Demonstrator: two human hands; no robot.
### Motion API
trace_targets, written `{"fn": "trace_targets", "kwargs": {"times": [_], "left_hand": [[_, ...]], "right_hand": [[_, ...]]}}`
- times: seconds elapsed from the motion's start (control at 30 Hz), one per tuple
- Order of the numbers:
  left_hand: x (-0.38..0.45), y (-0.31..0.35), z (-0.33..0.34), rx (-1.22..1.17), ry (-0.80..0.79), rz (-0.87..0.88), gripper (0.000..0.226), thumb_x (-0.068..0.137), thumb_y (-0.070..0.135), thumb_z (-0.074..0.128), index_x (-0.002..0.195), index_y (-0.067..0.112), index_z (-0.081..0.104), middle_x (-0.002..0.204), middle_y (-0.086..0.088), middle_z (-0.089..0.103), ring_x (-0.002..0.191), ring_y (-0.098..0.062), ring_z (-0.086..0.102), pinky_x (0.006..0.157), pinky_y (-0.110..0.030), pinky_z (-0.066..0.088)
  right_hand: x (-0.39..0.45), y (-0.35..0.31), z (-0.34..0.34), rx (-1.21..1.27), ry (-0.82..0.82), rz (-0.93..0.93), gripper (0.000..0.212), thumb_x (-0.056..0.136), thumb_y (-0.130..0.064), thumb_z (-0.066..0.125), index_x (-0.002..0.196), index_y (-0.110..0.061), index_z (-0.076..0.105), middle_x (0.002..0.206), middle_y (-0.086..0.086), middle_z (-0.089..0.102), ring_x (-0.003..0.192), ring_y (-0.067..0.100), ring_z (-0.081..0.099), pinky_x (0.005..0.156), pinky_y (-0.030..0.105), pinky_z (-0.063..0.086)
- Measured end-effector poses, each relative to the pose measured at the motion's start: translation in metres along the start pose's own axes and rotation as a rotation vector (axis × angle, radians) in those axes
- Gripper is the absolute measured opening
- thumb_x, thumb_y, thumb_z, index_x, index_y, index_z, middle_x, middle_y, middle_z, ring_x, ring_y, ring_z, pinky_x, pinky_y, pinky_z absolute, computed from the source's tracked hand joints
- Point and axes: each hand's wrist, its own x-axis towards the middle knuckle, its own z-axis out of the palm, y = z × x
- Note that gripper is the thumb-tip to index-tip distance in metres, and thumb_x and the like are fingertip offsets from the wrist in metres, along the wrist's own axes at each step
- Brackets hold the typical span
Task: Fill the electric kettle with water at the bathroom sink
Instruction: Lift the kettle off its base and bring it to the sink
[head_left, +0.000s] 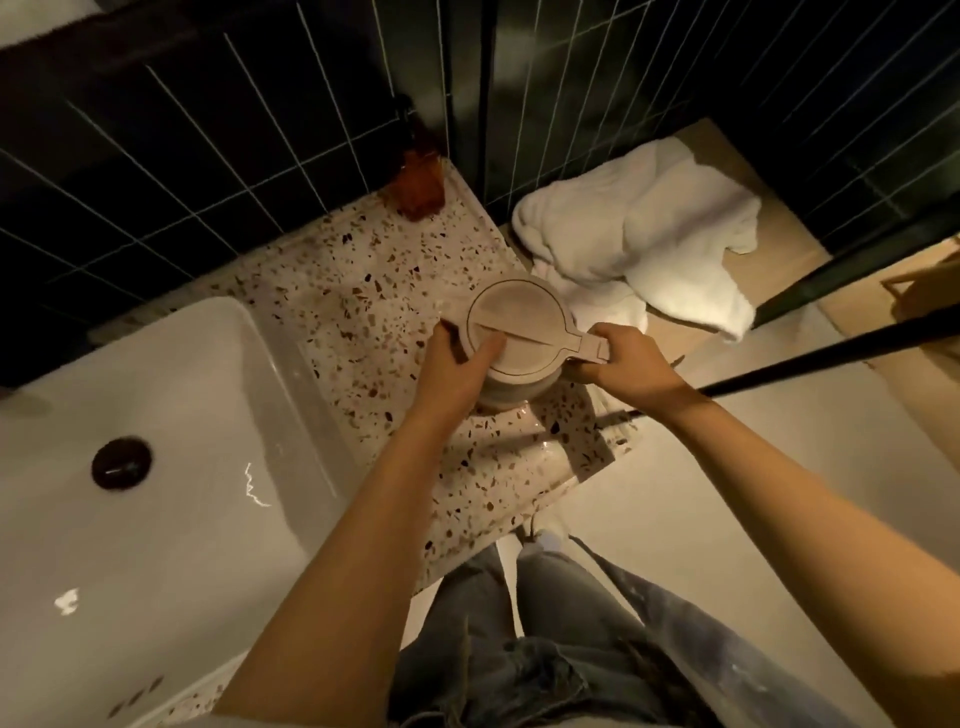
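Kettle (514, 332) upright on counter (363, 291), lid on. L hand (457, 364) grasps body at 9 o'clock; R hand (631, 366) grips handle at 3. Sink (156, 519) w/ drain toward 8.

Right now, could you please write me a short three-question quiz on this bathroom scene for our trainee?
1. True or false: the kettle stands in the sink.
2. Which hand holds the kettle's handle? A) left hand B) right hand
3. Fill in: the kettle's lid is ____.

Key
1. False. It stands on the speckled counter, right of the sink.
2. B. The left hand grips the kettle's body and rim, thumb on the lid.
3. Shut.
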Motion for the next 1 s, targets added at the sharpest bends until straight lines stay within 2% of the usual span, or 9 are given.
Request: {"fn": "trace_targets", "kwargs": {"times": [0.13,0.27,0.4,0.47,0.57,0.67,0.8,0.87,1.0], "left_hand": [[0.013,-0.002,-0.011,-0.100,-0.100,-0.131,0.065,0.081,0.033,0.075,0.138,0.032,0.045,0.137,0.010,0.054,0.122,-0.013,0.050,0.091,-0.028,0.041],[0.020,0.000,-0.016,-0.238,-0.126,-0.174,0.046,0.078,0.018,0.077,0.115,0.038,0.059,0.127,0.005,0.064,0.118,-0.019,0.058,0.075,-0.027,0.051],[0.014,0.001,-0.012,-0.362,-0.099,-0.188,0.050,0.079,0.008,0.074,0.122,0.029,0.060,0.124,0.000,0.067,0.115,-0.021,0.061,0.078,-0.028,0.052],[0.010,0.004,-0.011,-0.412,-0.094,-0.193,0.048,0.080,0.004,0.071,0.119,0.029,0.060,0.122,0.001,0.067,0.111,-0.020,0.062,0.067,-0.025,0.055],[0.005,0.009,-0.010,-0.464,-0.078,-0.180,0.043,0.080,0.002,0.069,0.113,0.030,0.062,0.117,0.003,0.068,0.106,-0.017,0.062,0.057,-0.021,0.055],[-0.003,0.015,-0.013,-0.474,-0.046,-0.130,0.043,0.079,0.004,0.071,0.113,0.029,0.063,0.116,0.004,0.069,0.107,-0.016,0.062,0.063,-0.021,0.053],[-0.021,0.029,-0.019,-0.499,0.030,-0.066,0.034,0.080,0.004,0.070,0.103,0.030,0.066,0.103,0.009,0.073,0.101,-0.010,0.065,0.073,-0.020,0.049],[-0.033,0.035,-0.023,-0.519,0.060,-0.031,0.029,0.083,0.005,0.069,0.099,0.028,0.065,0.096,0.012,0.075,0.094,-0.005,0.067,0.071,-0.017,0.050],[-0.065,0.039,-0.038,-0.564,0.152,0.049,0.022,0.086,0.007,0.066,0.095,0.027,0.060,0.100,0.005,0.072,0.095,-0.009,0.068,0.078,-0.020,0.051]], "right_hand": [[-0.001,0.002,-0.006,0.007,-0.063,0.005,0.019,0.080,-0.034,0.075,0.070,-0.030,0.060,0.071,-0.007,0.065,0.065,0.005,0.056,0.050,0.010,0.036],[0.006,0.005,-0.004,0.158,-0.120,0.043,0.019,0.075,-0.022,0.081,0.072,-0.007,0.070,0.077,0.017,0.073,0.065,0.017,0.060,0.060,0.028,0.045],[0.003,0.004,-0.005,0.283,-0.169,0.055,0.008,0.074,-0.009,0.080,0.075,-0.006,0.072,0.070,0.001,0.070,0.056,0.000,0.061,0.059,0.016,0.047],[0.003,0.004,-0.003,0.293,-0.153,0.052,0.015,0.075,-0.008,0.079,0.077,0.004,0.070,0.067,0.003,0.064,0.055,0.006,0.055,0.055,0.017,0.042],[-0.001,0.000,-0.004,0.306,-0.133,0.005,0.020,0.077,-0.008,0.076,0.071,0.005,0.063,0.064,0.009,0.056,0.058,0.011,0.047,0.054,0.024,0.038],[-0.007,-0.007,-0.011,0.313,-0.125,-0.059,0.029,0.078,-0.013,0.077,0.076,0.012,0.063,0.067,0.017,0.060,0.063,0.019,0.049,0.057,0.032,0.039],[-0.019,-0.024,-0.022,0.279,-0.134,-0.146,0.029,0.077,-0.020,0.077,0.077,0.006,0.067,0.079,0.032,0.068,0.064,0.032,0.060,0.060,0.049,0.051],[-0.028,-0.037,-0.028,0.326,-0.175,-0.197,0.020,0.079,-0.012,0.073,0.075,0.006,0.066,0.073,0.032,0.064,0.060,0.033,0.056,0.060,0.045,0.050],[-0.050,-0.065,-0.031,0.415,-0.265,-0.288,0.013,0.083,-0.005,0.070,0.073,0.003,0.067,0.063,0.011,0.060,0.056,0.016,0.054,0.051,0.025,0.046]]}}
